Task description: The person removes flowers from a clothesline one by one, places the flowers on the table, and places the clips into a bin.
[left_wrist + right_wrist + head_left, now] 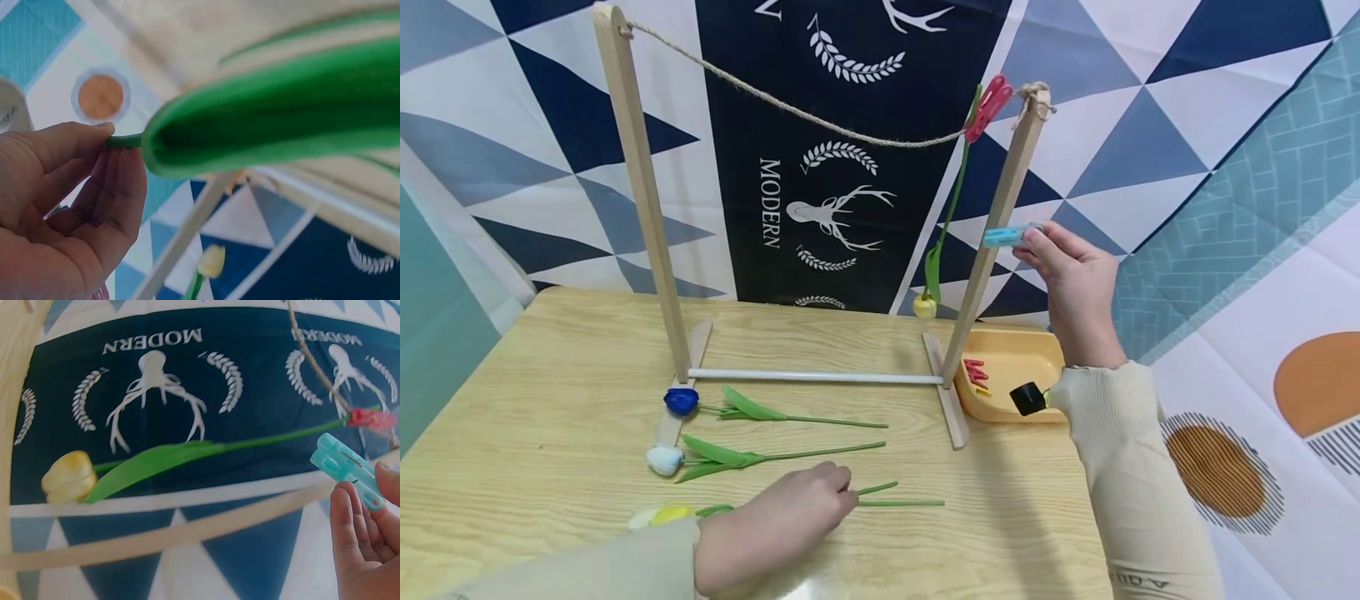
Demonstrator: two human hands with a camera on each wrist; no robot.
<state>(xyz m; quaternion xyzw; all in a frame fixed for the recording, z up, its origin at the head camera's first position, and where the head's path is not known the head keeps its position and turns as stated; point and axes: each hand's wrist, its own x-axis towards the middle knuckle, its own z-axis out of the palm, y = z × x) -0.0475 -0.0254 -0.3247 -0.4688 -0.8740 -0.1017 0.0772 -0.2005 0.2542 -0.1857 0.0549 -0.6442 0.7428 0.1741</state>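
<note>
My right hand (1075, 271) pinches a light blue clothespin (350, 467) between thumb and fingers, beside the right wooden post (1003, 200). Near the front of the table, my left hand (75, 200) pinches the stem (127, 140) of a tulip with a broad green leaf (275, 112); which bloom belongs to it I cannot tell. A yellow tulip bloom (673, 514) shows just beyond my left sleeve, a pale one beside it. From the rope (805, 112), a pale yellow tulip (70, 478) hangs head down, clipped by a red clothespin (988, 108).
A blue tulip (682, 402) and a white tulip (665, 460) lie on the table, blooms to the left. Behind my right arm, a yellow tray (1011, 410) contains several small clothespins (975, 372). A white bar (816, 377) joins the posts' feet low down.
</note>
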